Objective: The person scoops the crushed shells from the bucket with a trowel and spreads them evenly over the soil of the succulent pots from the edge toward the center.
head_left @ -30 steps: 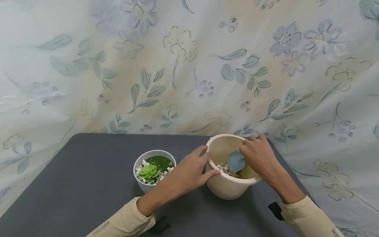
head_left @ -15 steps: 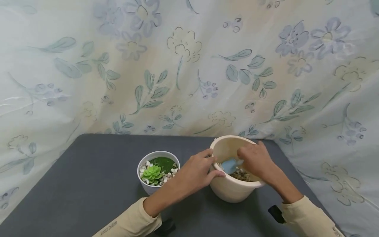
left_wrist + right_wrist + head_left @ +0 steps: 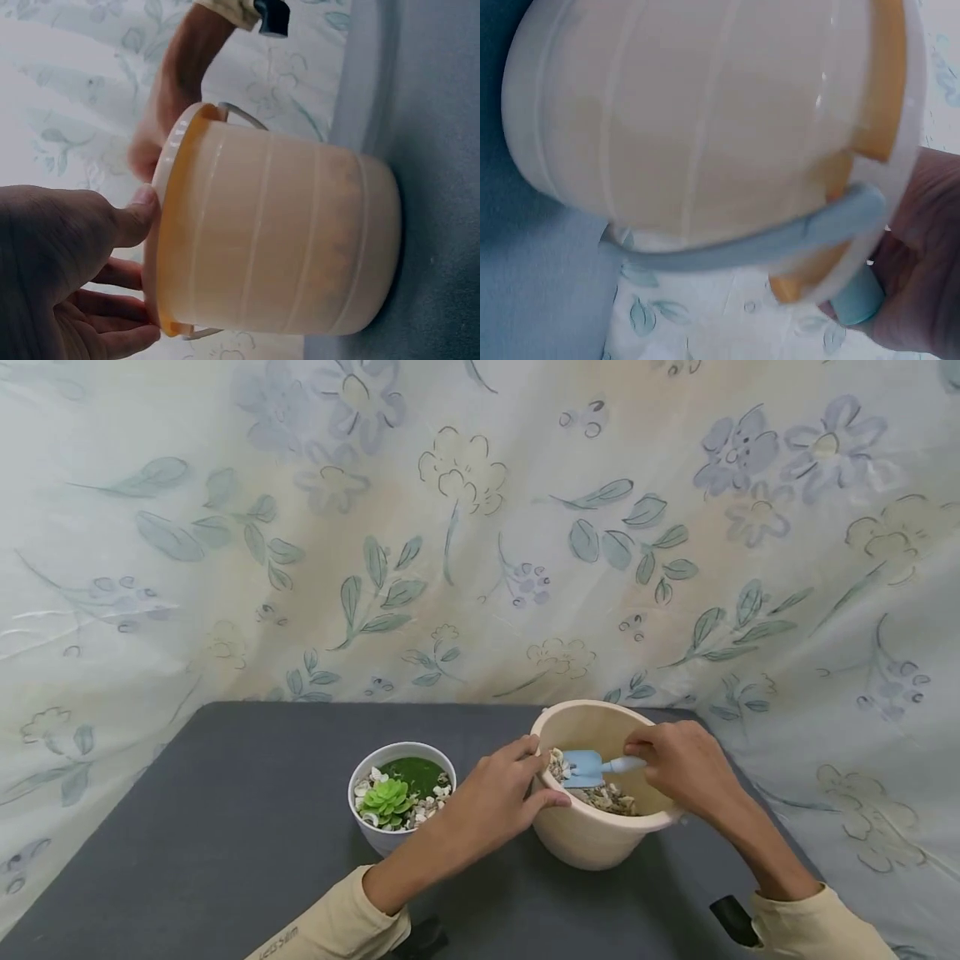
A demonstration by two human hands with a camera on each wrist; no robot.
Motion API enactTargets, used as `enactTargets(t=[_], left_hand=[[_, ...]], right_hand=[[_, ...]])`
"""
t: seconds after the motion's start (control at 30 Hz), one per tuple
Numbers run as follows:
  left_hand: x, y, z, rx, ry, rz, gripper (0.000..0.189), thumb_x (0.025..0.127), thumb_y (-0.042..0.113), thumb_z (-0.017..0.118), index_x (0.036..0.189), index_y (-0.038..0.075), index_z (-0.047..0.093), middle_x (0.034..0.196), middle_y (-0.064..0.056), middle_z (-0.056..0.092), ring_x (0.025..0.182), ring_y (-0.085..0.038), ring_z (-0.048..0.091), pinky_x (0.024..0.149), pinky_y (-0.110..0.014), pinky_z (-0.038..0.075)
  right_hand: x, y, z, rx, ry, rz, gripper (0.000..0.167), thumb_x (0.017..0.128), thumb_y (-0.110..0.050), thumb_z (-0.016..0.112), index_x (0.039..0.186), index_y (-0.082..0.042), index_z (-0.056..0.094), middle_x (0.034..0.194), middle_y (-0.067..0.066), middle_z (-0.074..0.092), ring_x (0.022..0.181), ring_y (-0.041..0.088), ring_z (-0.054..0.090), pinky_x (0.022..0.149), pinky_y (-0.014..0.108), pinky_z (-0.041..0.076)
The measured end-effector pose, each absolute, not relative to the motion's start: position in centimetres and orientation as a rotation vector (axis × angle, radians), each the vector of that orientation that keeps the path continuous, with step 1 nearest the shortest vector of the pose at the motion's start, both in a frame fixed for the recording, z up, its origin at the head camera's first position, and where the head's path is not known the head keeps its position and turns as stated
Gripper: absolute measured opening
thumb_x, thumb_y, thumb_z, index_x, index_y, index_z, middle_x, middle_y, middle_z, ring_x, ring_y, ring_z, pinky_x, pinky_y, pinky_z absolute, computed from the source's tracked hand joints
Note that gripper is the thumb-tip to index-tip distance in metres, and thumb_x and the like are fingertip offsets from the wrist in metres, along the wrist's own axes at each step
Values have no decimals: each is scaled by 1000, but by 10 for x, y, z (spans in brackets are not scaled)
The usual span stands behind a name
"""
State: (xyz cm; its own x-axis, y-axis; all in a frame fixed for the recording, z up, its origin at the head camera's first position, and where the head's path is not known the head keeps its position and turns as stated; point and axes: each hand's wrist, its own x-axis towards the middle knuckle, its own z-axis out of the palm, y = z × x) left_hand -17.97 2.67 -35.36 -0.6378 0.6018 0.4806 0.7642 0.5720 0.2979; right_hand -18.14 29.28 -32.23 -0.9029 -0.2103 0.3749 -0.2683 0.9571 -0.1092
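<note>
A cream bucket [image 3: 588, 845] stands on the right of the table, with loose pebbles [image 3: 611, 799] in its bottom. My left hand [image 3: 491, 789] grips its left rim, and the left wrist view shows thumb and fingertips at the rim of the bucket [image 3: 277, 232]. Inside the opening, my right hand [image 3: 682, 766] pinches the pale handle of a small blue trowel [image 3: 583, 764]. The blade lies nearly level, pointing left, with whitish pebbles by its tip. In the right wrist view, the trowel's handle end [image 3: 857, 296] shows beneath my right hand [image 3: 926, 262].
Left of the bucket stands a white pot [image 3: 375, 841] holding a green succulent [image 3: 386, 799], white stones and a green patch. A grey bail handle [image 3: 750, 246] hangs at the bucket's side. Behind the dark grey table [image 3: 247, 827] hangs a floral cloth [image 3: 480, 543].
The trowel blade has turned from facing up low in the bucket to lying nearly level near the left rim. My right hand has drawn back to the right; my left stays at the rim.
</note>
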Motion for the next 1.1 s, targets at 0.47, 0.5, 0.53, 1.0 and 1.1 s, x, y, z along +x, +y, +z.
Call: enactTargets(t=[0.47,0.5,0.53,1.0,1.1], left_hand=[[-179,24,-354,-1107,-2460,-744,56,96,46,72,137,8,70,128,-6,66,97,-16,68,78,-29,59],[-180,24,-354,-1110,-2462,-745,56,96,47,72,137,8,70,129,-6,66,97,-15,68,77,-28,58],[-180,24,-354,-1116,-2464,-743,57,97,47,72,137,8,70,129,-6,66,96,-15,68,77,-27,58],[-190,-30,-335,-1068,-2660,-805,68,99,42,71,156,12,51,164,-12,47,146,-33,54,116,-55,47],[-194,-53,-329,-1017,-2680,-801,67,100,42,71,156,11,51,164,-13,47,140,-34,60,115,-55,48]], right_hand=[[-154,311,-306,304,-2562,312,10,89,2,75,94,-3,82,84,12,80,58,9,49,51,23,35],[-152,313,-305,289,-2565,317,10,90,2,75,96,-3,82,85,12,80,58,10,50,51,23,36],[-149,315,-303,274,-2571,324,12,90,2,74,97,-2,82,87,13,80,60,10,51,52,22,36],[-128,305,-280,262,-2523,356,11,95,-3,73,101,-4,82,89,15,80,57,2,44,52,23,32],[-127,293,-275,304,-2511,376,11,94,-2,74,100,-6,82,88,12,80,56,2,42,50,23,31]])
